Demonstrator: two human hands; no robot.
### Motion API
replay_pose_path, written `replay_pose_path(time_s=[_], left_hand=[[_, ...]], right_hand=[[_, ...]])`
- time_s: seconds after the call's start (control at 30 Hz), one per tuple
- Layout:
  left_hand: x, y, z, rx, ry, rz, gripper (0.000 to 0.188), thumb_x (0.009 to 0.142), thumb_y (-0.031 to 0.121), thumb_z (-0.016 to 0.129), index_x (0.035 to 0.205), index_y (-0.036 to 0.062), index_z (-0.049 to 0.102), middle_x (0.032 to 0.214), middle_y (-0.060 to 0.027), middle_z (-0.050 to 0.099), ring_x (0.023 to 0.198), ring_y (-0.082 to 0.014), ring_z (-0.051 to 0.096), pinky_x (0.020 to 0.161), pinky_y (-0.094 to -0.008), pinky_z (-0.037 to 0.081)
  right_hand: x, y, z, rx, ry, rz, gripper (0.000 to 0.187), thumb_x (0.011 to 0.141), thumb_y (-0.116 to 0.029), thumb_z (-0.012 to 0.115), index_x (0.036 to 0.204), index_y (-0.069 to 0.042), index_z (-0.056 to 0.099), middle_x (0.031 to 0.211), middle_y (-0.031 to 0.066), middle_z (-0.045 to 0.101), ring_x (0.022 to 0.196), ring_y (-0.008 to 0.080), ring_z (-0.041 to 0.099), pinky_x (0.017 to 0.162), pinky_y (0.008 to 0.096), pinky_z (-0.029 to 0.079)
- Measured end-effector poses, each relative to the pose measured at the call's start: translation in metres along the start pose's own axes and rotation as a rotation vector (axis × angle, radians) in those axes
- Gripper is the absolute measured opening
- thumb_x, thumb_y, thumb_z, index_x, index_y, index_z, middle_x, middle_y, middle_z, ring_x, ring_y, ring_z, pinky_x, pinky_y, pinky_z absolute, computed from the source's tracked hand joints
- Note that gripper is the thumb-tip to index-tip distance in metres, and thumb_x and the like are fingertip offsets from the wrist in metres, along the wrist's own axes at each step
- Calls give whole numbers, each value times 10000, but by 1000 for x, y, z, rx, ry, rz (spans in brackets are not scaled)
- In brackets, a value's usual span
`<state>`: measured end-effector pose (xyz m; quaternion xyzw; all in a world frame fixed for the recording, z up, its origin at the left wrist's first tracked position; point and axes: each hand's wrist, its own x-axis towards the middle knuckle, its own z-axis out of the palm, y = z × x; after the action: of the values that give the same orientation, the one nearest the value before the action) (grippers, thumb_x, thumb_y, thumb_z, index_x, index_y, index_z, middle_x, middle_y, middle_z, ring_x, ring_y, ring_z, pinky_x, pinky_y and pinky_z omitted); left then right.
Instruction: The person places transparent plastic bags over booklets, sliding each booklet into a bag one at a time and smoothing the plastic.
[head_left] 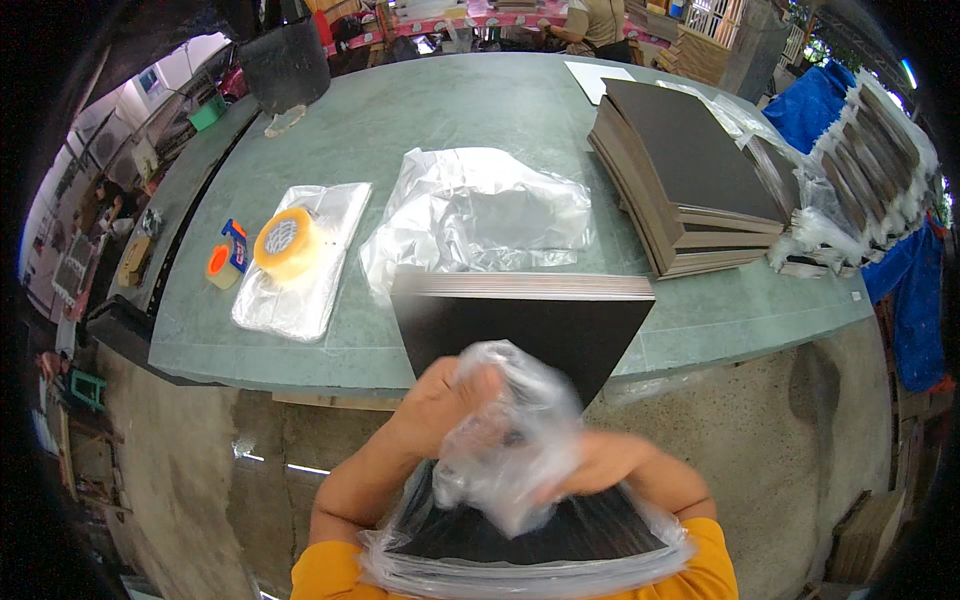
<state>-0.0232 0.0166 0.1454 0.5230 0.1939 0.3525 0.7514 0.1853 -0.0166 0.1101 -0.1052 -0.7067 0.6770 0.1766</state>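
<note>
Both my hands are in front of my body, closed on a crumpled clear plastic bag (515,430) that is smeared by motion. My left hand (450,400) grips its left side. My right hand (602,462) has the lower right of it, with the fingers partly hidden by the film. Just beyond, a stack of black boards (510,325) stands on edge at the table's near side, its pale layered edge upward. Close to my body, below the hands, rests a dark stack wrapped in clear plastic (530,575).
On the green table (400,100) lie loose plastic sheeting (480,215), folded plastic bags (330,240) under a tape roll (284,243), and a tape dispenser (230,255). Right stand a black board pile (690,150) and wrapped stacks (870,170). A person (595,30) is beyond.
</note>
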Motion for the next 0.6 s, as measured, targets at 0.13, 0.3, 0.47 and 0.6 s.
replay_pose_path(time_s=[0.13, 0.3, 0.47, 0.6], left_hand=[[-13, -10, -36, 241, -282, -204, 174, 806, 184, 569, 775, 12, 574, 718, -4, 581, 626, -79, 525, 567, -227, 435], [-30, 16, -37, 86, -406, -87, 218, 815, 187, 546, 751, -20, 570, 672, -96, 604, 607, -182, 589, 553, -270, 463], [-31, -16, -9, 1622, -630, -379, 278, 776, 265, 569, 725, -8, 563, 633, -159, 573, 653, -309, 596, 553, -367, 462], [-44, -54, -36, 1625, -741, -436, 284, 748, 296, 591, 719, 13, 605, 661, -171, 584, 672, -333, 588, 570, -386, 458]], right_hand=[[-11, -8, -24, 511, 70, -98, 398, 839, -289, 483, 1129, -19, 438, 1010, 128, 543, 966, 234, 507, 869, 356, 373], [-15, -18, -20, -433, -369, 462, 504, 793, -395, 532, 1051, 35, 481, 857, 175, 581, 872, 280, 554, 756, 357, 428], [-44, -11, -22, -1299, -392, 773, 354, 696, -280, 606, 935, -21, 574, 841, 202, 593, 822, 326, 581, 706, 399, 458], [-39, -44, -26, -1105, 123, 830, 303, 620, -130, 632, 899, -24, 577, 751, 129, 596, 775, 287, 579, 668, 327, 463]])
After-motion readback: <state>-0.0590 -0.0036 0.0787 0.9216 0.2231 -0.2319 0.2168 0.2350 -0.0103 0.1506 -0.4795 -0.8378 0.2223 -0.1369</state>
